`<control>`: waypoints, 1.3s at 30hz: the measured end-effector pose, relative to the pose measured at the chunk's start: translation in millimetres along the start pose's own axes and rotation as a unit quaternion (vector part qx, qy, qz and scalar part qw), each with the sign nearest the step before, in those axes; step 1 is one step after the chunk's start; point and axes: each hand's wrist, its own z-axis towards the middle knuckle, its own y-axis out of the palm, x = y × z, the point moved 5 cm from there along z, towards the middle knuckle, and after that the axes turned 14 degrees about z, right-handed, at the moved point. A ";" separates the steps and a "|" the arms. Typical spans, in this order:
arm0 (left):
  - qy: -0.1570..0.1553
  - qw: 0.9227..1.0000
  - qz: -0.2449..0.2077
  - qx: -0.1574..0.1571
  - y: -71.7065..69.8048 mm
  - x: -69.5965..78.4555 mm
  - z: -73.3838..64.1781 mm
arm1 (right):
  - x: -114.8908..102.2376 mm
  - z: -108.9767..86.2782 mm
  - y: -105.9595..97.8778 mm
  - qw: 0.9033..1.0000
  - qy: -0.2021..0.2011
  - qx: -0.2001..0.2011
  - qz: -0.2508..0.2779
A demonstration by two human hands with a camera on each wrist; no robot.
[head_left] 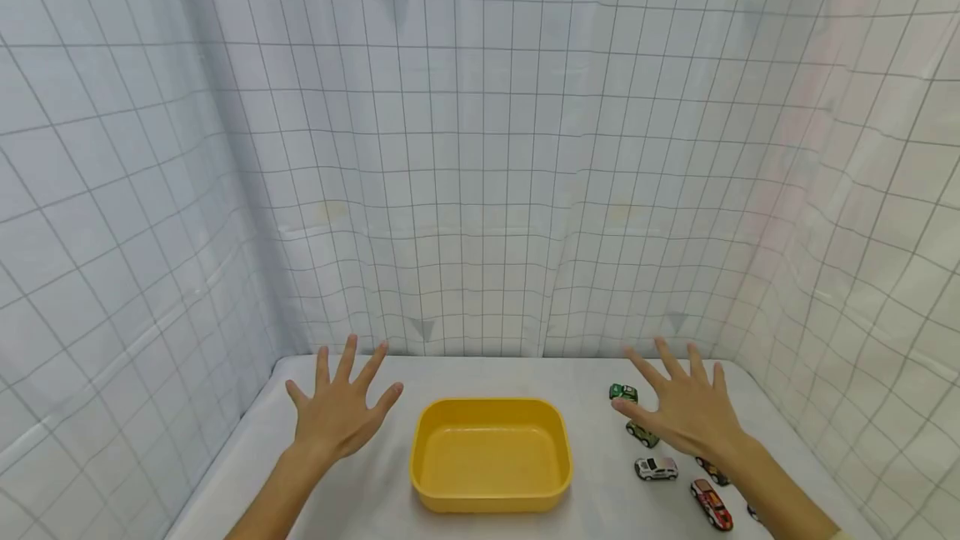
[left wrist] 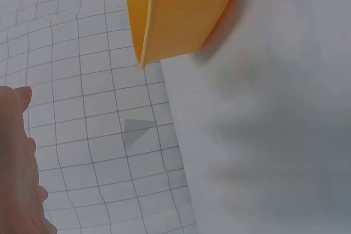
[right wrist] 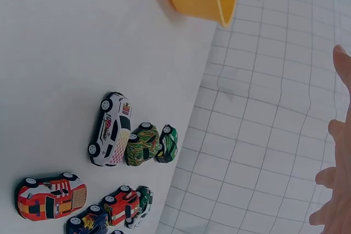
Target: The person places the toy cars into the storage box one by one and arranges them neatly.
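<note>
My left hand [head_left: 336, 413] hovers with spread fingers over the table, left of a yellow rectangular tub [head_left: 491, 502]. On the tub's other side my right hand [head_left: 693, 408] is held out flat, fingers apart, above several small toy cars. Neither hand holds anything. Around the right hand are a green car [head_left: 623, 392], a camouflage-green car [head_left: 642, 433], a white car [head_left: 656, 468] and a red-orange car [head_left: 712, 505]. The right wrist view also shows a dark blue car [right wrist: 88, 222] and a red car [right wrist: 122, 205]. The right forearm partly hides some cars in the head view.
White sheets with a grey grid [head_left: 480, 190] hang behind the table and on both sides. The white tabletop [head_left: 491, 373] ends at the back sheet. Bare table lies around the yellow tub.
</note>
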 end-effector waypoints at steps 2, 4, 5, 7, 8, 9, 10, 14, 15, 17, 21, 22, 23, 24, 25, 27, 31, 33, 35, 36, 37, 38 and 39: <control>0.000 1.000 0.001 0.002 1.3 -0.2 -1.1 | 2.4 -1.7 -1.3 1.000 -0.003 0.002 -0.002; 0.000 1.000 -0.003 0.005 3.1 0.0 -2.8 | 5.4 -4.0 -2.7 1.000 -0.005 0.004 -0.003; 0.000 1.000 -0.006 0.007 4.1 0.2 -3.5 | 7.1 -5.5 -3.8 1.000 -0.006 0.005 -0.002; 0.002 1.000 -0.016 0.008 6.9 1.4 -4.8 | 11.5 -9.0 -6.1 1.000 -0.009 0.007 -0.002; 0.002 1.000 -0.023 0.008 8.7 2.2 -5.3 | 14.0 -10.8 -7.5 1.000 -0.011 0.010 -0.004; 0.003 0.999 -0.031 0.008 10.2 3.3 -5.7 | 16.6 -12.9 -8.8 1.000 -0.013 0.013 -0.005; 0.004 0.999 -0.040 0.006 12.1 4.7 -6.2 | 19.7 -15.5 -10.1 1.000 -0.016 0.016 -0.005; 0.006 0.997 -0.073 -0.006 19.8 10.2 -8.4 | 33.0 -26.4 -12.0 0.999 -0.028 0.026 -0.001; 0.008 0.996 -0.087 -0.009 21.4 11.8 -9.1 | 36.5 -29.1 -11.7 0.999 -0.029 0.026 0.002; 0.012 0.992 -0.126 -0.024 26.5 14.9 -10.4 | 43.7 -33.7 -10.2 0.999 -0.031 0.027 0.007; 0.014 0.963 -0.260 -0.064 38.4 24.3 -12.4 | 57.1 -41.3 -8.7 0.999 -0.034 0.027 0.022; 0.008 0.951 -0.298 -0.079 42.4 27.1 -12.9 | 60.8 -43.5 -8.8 0.999 -0.032 0.026 0.030; 0.002 0.937 -0.335 -0.094 46.0 30.3 -13.8 | 64.6 -46.0 -9.0 0.999 -0.029 0.026 0.038; -0.005 0.924 -0.366 -0.106 49.6 33.6 -14.8 | 68.4 -48.8 -9.2 0.998 -0.023 0.024 0.047; -0.017 0.911 -0.394 -0.122 53.6 36.7 -15.8 | 72.4 -51.8 -9.3 0.998 -0.017 0.022 0.056; -0.039 0.888 -0.434 -0.148 61.5 42.2 -18.4 | 80.5 -58.2 -7.9 0.997 -0.003 0.018 0.069; -0.071 0.853 -0.487 -0.175 71.7 48.9 -22.9 | 92.5 -70.9 -3.2 0.996 0.014 0.014 0.092; -0.078 0.839 -0.507 -0.181 74.7 51.1 -23.6 | 97.9 -76.8 -0.6 0.994 0.023 0.013 0.105; -0.085 0.826 -0.524 -0.191 78.2 52.2 -24.8 | 103.4 -82.2 2.3 0.992 0.037 0.009 0.118; -0.088 0.820 -0.531 -0.196 80.2 52.6 -25.6 | 106.0 -84.8 3.9 0.991 0.045 0.005 0.126; -0.092 0.814 -0.536 -0.203 82.4 53.1 -26.4 | 109.2 -87.1 6.0 0.990 0.052 0.002 0.131; -0.095 0.809 -0.542 -0.209 84.4 53.6 -27.4 | 112.6 -89.3 8.3 0.989 0.061 -0.004 0.136; -0.099 0.803 -0.547 -0.214 86.5 53.8 -28.4 | 116.2 -91.2 10.5 0.987 0.071 -0.009 0.141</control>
